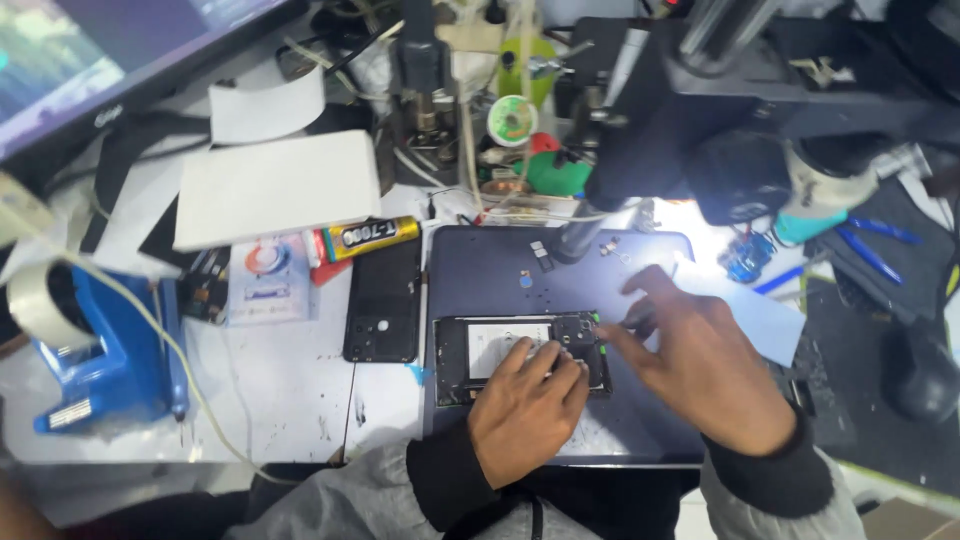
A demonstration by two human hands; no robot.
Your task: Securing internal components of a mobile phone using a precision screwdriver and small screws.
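Lying open on a dark grey work mat (480,270), the opened phone (520,355) sits a little near of the mat's middle, its long side running left to right and its insides facing up. A pale rectangular patch shows in its middle, with darker parts at the right end. The left hand (525,410) comes in from the near edge and rests on the near side of the opened phone, palm down, fingers together and curled, the fingertips (560,365) pressing on its inner face. The right hand (700,365) lies just to the right of it, fingers loosely spread over the mat, with the index finger stretched left to touch the right end of the opened phone. I cannot tell whether it pinches anything small there. Both wrists wear dark cuffs under grey sleeves.

Just left of the mat lies a black back cover (382,312), flat on the white bench, well clear of both hands. Beyond it, farther off, lies a yellow and black glue tube (365,238) beside a white sheet (275,188). A blue tape dispenser (100,350) stands at the far left. A microscope (740,130) hangs over the far right of the mat, its lamp lighting the surface there. Small loose parts (540,255) lie on the mat's far side.
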